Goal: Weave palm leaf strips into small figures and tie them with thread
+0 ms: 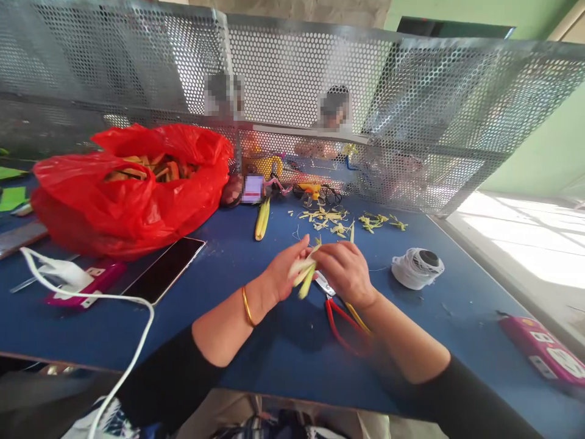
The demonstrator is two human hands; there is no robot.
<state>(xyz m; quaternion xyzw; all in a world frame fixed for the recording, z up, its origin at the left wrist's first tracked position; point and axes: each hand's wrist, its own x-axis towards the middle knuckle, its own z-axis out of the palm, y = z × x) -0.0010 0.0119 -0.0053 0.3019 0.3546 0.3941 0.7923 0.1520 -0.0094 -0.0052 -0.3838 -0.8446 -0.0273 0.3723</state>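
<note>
My left hand (284,266) and my right hand (346,271) meet over the middle of the blue table. Pale yellow-green leaf-like strips (307,281) are pinched between them, their ends pointing down. Fingers of both hands are closed around the strips, and the fingertips partly hide them. Under my right hand lies a pair of cutters (329,300) with one red and one yellow handle. A spool of white thread (417,268) stands to the right. Beyond my hands, a bundle of yellow-green strips (262,221) and scattered loose pieces (324,217) lie on the table.
A red plastic bag (123,204) of brownish pieces stands on the left. Near it lie a dark phone (165,269) and a power strip (89,285) with a white cable (145,332). Another power strip (546,349) sits right. A perforated metal screen (292,67) borders the back; people sit behind it.
</note>
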